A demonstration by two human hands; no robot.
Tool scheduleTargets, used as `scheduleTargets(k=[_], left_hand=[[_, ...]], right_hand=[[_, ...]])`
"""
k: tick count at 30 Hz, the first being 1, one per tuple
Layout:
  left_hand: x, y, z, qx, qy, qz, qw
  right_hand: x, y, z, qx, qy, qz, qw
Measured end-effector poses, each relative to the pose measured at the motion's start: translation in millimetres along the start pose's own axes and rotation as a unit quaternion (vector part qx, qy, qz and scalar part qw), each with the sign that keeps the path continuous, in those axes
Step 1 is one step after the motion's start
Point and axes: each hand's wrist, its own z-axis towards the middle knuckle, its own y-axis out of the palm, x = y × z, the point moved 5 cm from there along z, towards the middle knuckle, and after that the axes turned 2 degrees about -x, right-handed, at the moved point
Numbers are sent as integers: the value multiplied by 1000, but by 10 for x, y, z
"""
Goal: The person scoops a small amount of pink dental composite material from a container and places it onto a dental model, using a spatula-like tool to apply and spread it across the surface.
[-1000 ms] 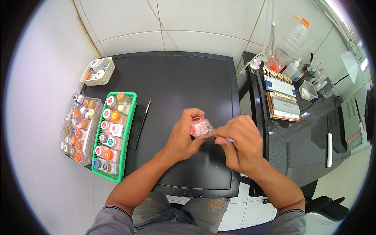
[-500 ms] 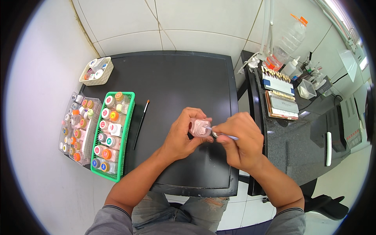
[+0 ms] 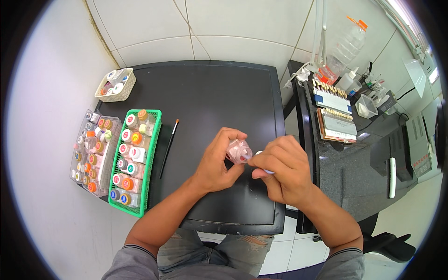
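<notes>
Over the dark table, my left hand (image 3: 218,161) is closed around a small clear jar (image 3: 236,148) with pale pink contents. The jar is tilted, its open mouth facing my right hand. My right hand (image 3: 283,168) pinches a thin pale lilac stick (image 3: 269,171); its tip looks to be at or inside the jar's mouth, partly hidden by my fingers. A small piece of something white (image 3: 258,153), perhaps a lid, shows behind the right fingers; I cannot tell whether they hold it. Left of my hands lies a slim black brush (image 3: 168,148) with an orange-brown tip.
A green basket (image 3: 153,148) of capped jars stands at the table's left, beside a clear tray (image 3: 108,161) of more jars. Farther back is a cream basket (image 3: 127,93). On the right-hand counter are shade guides (image 3: 333,103), a large plastic bottle (image 3: 346,46) and a white handpiece-like stick (image 3: 392,177).
The jar has tipped, turning its mouth more to the right. My right hand has shifted slightly left, and the lilac stick is now more hidden by its fingers.
</notes>
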Motion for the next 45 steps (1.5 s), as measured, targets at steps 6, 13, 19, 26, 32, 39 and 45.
scheduleTargets(k=[6, 13, 19, 26, 32, 39, 45], left_hand=[[-86, 38, -36, 7, -51, -46, 998], [-62, 64, -19, -19, -80, -4, 997], [-174, 114, -80, -9, -108, -33, 994], [21, 55, -13, -14, -21, -14, 1000], [24, 23, 2, 10, 18, 22, 1000], [-56, 53, -17, 3, 3, 23, 1000], [-58, 81, -37, 4, 4, 44, 999]], right_hand=[[13, 10, 0, 23, 0, -15, 1000], [45, 10, -24, 17, 14, -7, 1000], [56, 49, -41, 17, 17, 22, 999], [18, 43, -1, -14, 1, -9, 1000], [49, -20, -12, 26, 15, -4, 1000], [26, -6, 3, 15, 5, -9, 1000], [36, -6, -3, 22, 12, -10, 1000]])
